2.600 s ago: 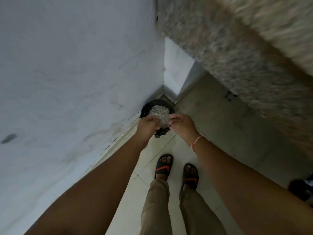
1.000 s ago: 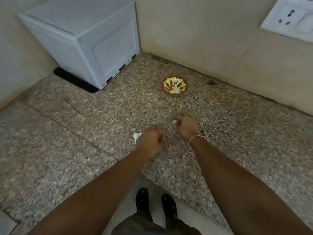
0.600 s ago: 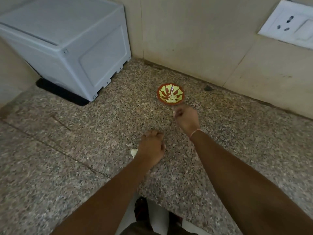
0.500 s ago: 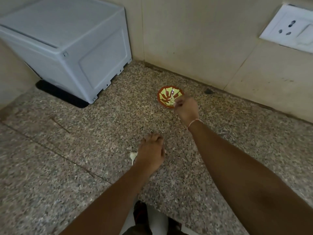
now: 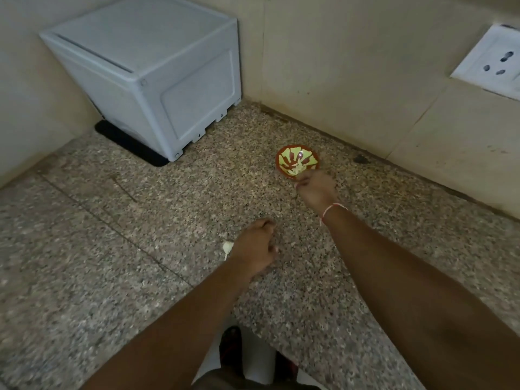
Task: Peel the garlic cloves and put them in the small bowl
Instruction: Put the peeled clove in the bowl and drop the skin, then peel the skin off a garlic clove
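Right hand [image 5: 316,190] curled, contents unclear, at small bowl [image 5: 297,162] | left hand [image 5: 254,247] loosely curled beside garlic [image 5: 228,246]

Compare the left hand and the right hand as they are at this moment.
The right hand reaches out to the near rim of the small bowl; the left hand stays nearer the person, by a white garlic piece on the counter. The right wrist wears a thread band; the left wrist is bare. Both have curled fingers; any contents are hidden.

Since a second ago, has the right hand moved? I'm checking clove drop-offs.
Yes. The right hand went away from the person, from beside the left hand to the small bowl near the wall.
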